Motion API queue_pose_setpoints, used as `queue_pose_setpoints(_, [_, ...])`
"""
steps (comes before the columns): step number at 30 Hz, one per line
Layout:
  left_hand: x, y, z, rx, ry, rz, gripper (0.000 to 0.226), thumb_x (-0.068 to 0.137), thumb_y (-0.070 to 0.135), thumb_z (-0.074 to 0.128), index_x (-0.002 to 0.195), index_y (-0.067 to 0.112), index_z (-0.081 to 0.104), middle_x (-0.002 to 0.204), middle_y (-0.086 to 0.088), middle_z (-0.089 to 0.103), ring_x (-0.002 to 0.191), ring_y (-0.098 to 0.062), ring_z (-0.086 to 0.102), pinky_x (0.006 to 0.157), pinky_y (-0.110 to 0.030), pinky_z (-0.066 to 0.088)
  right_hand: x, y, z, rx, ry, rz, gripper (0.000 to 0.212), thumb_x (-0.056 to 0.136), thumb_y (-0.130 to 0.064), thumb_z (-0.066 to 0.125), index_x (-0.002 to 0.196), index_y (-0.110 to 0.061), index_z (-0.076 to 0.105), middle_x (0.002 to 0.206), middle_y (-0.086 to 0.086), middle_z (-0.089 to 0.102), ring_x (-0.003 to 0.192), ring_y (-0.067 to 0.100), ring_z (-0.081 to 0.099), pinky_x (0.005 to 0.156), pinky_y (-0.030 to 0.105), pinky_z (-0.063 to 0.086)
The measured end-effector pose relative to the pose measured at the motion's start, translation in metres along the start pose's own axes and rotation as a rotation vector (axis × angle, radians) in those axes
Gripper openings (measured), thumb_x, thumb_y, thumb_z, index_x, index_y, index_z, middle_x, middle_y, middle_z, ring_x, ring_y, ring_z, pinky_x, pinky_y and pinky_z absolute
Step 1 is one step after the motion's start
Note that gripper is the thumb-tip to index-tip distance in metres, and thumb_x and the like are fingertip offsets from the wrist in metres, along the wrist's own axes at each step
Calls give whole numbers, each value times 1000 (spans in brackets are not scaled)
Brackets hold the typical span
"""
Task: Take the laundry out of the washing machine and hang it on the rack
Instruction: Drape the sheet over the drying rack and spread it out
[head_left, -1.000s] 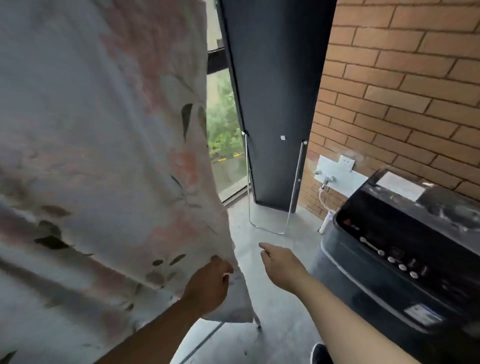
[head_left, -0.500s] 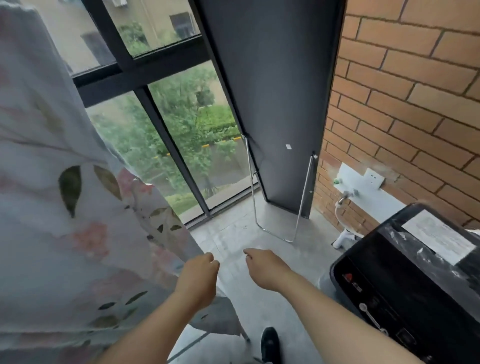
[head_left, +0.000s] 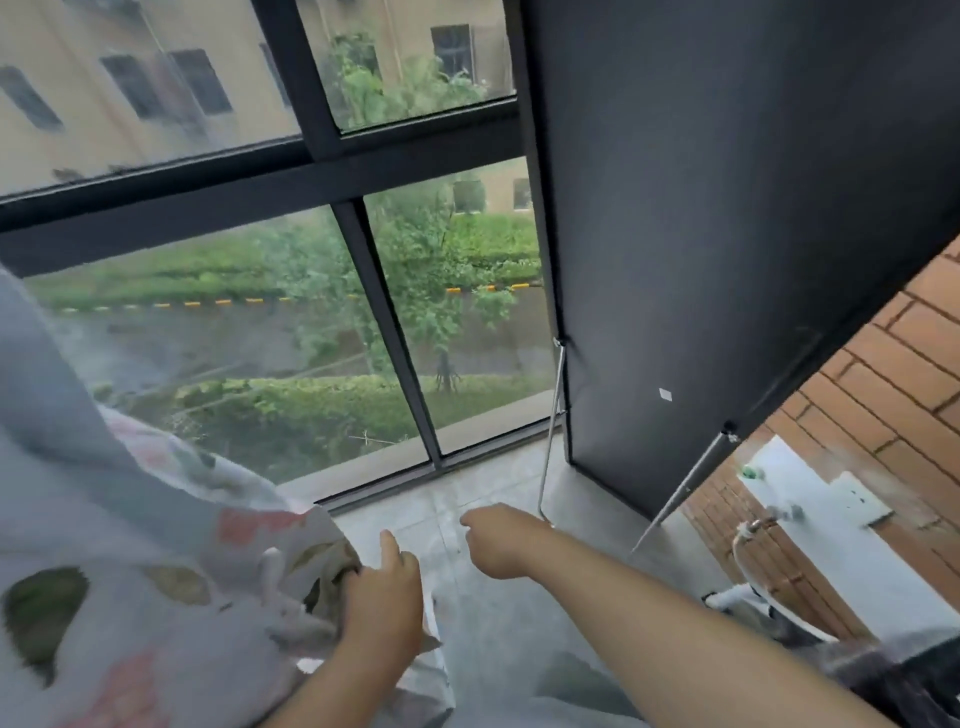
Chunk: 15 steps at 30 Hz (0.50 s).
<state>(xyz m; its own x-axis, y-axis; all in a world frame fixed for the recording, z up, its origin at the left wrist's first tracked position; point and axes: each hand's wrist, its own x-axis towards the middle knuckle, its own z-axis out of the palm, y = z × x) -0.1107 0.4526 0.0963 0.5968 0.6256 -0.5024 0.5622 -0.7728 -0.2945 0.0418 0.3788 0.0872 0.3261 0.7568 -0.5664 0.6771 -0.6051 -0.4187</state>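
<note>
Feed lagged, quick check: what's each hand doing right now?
Left hand: closed on the floral sheet.
Right hand: loosely curled, holding nothing.

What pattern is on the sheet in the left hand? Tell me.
Head view: the sheet is white with pink blotches and green leaves.

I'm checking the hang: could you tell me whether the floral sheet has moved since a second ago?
Yes. The floral sheet now sits lower and further left against the window frame, bunched at the left hand.
</note>
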Motion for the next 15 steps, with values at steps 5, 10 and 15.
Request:
queue_pose_setpoints(5, [20,-10,-4,-75,-140,-127,39,90,23,57,126,15,47,130,-6,43,103,-18,62,66,-29,36,76,-32,-18,-169,-178,-121,42,89,-2,37,125,-5,57,128,15,59,112,33,59,92,42,53])
queue_pose_setpoints(10, [52,-16,-12,-237,-278,-317,39,89,8,53,126,17,48,129,-4,47,110,-18,59,74,-28,46,163,-73,-25,-401,-426,-317,32,92,0,39,115,2,61,117,18,62,99,31,60,74,34,47])
queue_pose_setpoints(15, [66,-20,-20,-462,-260,-491,39,91,17,54,128,15,45,132,-7,46,113,-22,58,85,-30,48,209,-107,-29,-661,-609,-482,31,95,-2,39,114,5,62,118,18,63,104,34,60,87,38,51])
